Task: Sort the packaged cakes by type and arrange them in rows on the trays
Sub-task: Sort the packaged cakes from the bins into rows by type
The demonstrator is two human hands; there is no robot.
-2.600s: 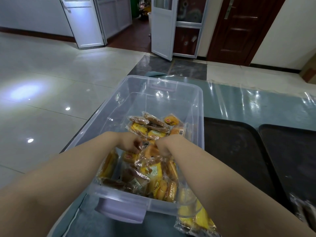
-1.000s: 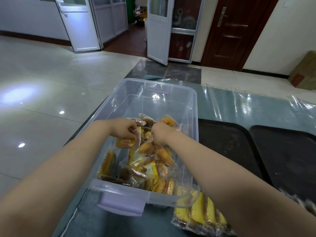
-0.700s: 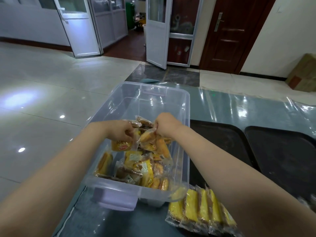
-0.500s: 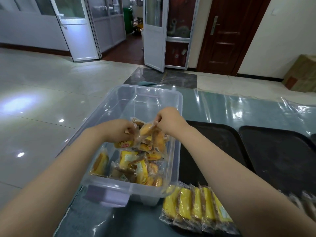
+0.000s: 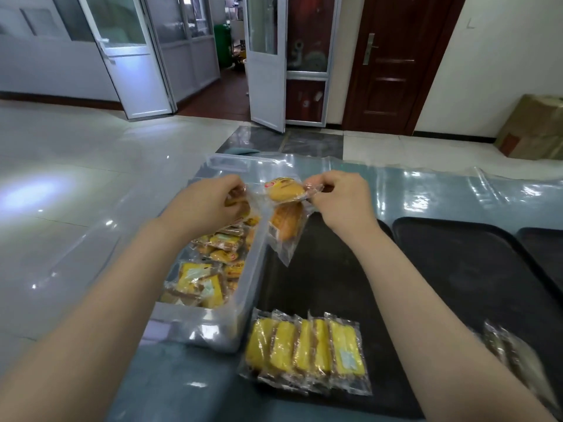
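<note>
Two packaged cakes are held up at the centre of the frame, above the edge where the clear plastic bin [image 5: 213, 327] meets the nearest dark tray [image 5: 323, 278]. A round cake in clear wrap [image 5: 284, 189] is stretched level between both hands: its right wrapper end is pinched by the curled fingers of the right hand [image 5: 341, 202], so that the cake lies just left of that grip. A longer orange cake packet [image 5: 286, 228] hangs below the round one, tilted, with its lower sealed end pointing down over the tray; which hand carries it cannot be made out for certain, though its top seems gathered under the right hand's pinch. The left hand [image 5: 210, 202] is closed around wrapper film at the round cake's left end, and at least one more yellow packet is clutched beneath its palm; how many are there is hidden by the fingers.

Five yellow rectangular cakes [image 5: 304, 351] are laid side by side, touching, in one row on the lower edge of the nearest tray. Three dark trays are seen in all, a second tray [image 5: 475, 269] to the right and a sliver of a third tray [image 5: 545, 251] at the right edge. A loose heap of mixed packets [image 5: 210, 263] is left in the bin, too tangled to be counted. Blurred brownish packets [image 5: 511, 354] are seen at the lower right.
</note>
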